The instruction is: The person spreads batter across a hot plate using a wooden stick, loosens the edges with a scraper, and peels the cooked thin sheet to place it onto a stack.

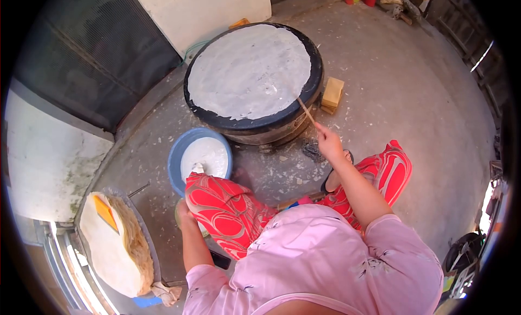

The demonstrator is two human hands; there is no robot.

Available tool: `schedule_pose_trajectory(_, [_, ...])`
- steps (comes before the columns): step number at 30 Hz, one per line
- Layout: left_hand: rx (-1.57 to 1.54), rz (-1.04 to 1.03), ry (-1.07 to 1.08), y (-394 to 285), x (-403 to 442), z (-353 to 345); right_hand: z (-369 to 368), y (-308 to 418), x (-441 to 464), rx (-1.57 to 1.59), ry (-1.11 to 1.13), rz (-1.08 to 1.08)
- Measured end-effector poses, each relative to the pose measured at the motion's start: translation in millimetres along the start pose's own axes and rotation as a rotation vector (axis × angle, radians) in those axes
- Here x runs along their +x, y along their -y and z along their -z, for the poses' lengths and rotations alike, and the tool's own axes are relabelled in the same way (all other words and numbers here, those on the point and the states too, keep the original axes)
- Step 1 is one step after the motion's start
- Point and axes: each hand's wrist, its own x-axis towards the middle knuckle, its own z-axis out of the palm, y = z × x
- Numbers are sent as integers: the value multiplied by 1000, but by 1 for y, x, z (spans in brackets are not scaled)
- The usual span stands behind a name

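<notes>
My right hand (328,143) is closed around a thin wooden stick (306,110), whose far end touches the near right edge of a large round black griddle (316,71). A thin whitish layer of batter (249,71) covers most of the griddle's top. Beside my raised knee, my left hand (184,208) is low and partly hidden. Its fingers appear curled at a pale green rounded thing (178,216), mostly covered by the hand and leg. Just beyond that knee stands a blue basin (175,158) of white liquid (209,155), with a whitish object (198,168) in it.
At the left is a thick stack of pale thin sheets (111,250), topped by a yellow flat tool (105,212). Yellow blocks (332,92) stand right of the griddle. A dark phone-like object (220,259) lies near my left forearm. White flakes dot the concrete floor (401,87).
</notes>
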Motion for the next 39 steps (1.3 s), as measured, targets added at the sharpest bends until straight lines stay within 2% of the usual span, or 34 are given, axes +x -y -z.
schedule_pose_trajectory(2, [1, -28, 56, 7, 8, -2, -3, 13, -28, -230, 210, 107])
schedule_pose_trajectory(3, [4, -41, 86, 11, 12, -4, -3, 14, -34, -233, 208, 105])
schedule_pose_trajectory(5, [25, -61, 140, 19, 22, -11, -4, 16, -40, -61, 610, 59])
schedule_pose_trajectory(6, [37, -68, 166, 22, 28, -14, -5, 11, -33, -63, 611, 59])
schedule_pose_trajectory(8, [57, -91, 192, 26, 34, -15, -10, -5, -13, 218, 48, -91])
schedule_pose_trajectory(9, [67, -103, 199, 28, 38, -12, -14, -10, -16, 218, 52, -93])
schedule_pose_trajectory(12, [134, -188, 170, 22, 50, 10, -23, -23, -41, -11, 371, 241])
schedule_pose_trajectory(13, [197, -239, 143, 15, 59, 24, -29, -21, -46, -58, 542, 258])
schedule_pose_trajectory(14, [337, -309, 99, 2, 75, 46, -31, -9, -45, -61, 546, 258])
schedule_pose_trajectory(16, [1092, -463, -82, -53, 132, 117, -26, 34, -38, 155, 673, -168])
schedule_pose_trajectory(17, [713, -448, -231, -55, 91, 60, -20, 59, -37, 153, 682, -166])
schedule_pose_trajectory(18, [314, -500, -369, -55, 42, -7, -12, 86, -39, 319, 668, -83])
schedule_pose_trajectory(19, [269, -553, -289, -59, 20, -39, -8, 99, -40, 487, 647, -1])
schedule_pose_trajectory(20, [223, -607, -203, -63, 6, -65, -12, 94, -37, 489, 649, 3])
schedule_pose_trajectory(22, [199, -643, -58, -66, -14, -111, -21, 69, -22, 489, 603, -123])
schedule_pose_trajectory(26, [105, -501, 236, -51, -34, -186, -22, 44, 4, 282, 343, 0])
schedule_pose_trajectory(27, [105, -454, 271, -44, -37, -202, -16, 60, 4, 444, 361, -21])
schedule_pose_trajectory(28, [103, -407, 306, -38, -37, -217, -11, 69, 9, 436, 361, -17])
schedule_pose_trajectory(30, [122, -389, 332, -23, -28, -238, -3, 80, 22, 489, 487, -81])
schedule_pose_trajectory(32, [140, -378, 361, -12, -17, -246, -7, 81, 33, 431, 498, -87])
schedule_pose_trajectory(34, [172, -286, 323, -4, -4, -247, -15, 85, 40, 415, 514, -194])
schedule_pose_trajectory(36, [201, -247, 259, 0, 3, -246, -28, 82, 54, 405, 509, -170])
schedule_pose_trajectory(39, [203, -176, 290, -2, 4, -252, -46, 90, 76, 380, 510, -196])
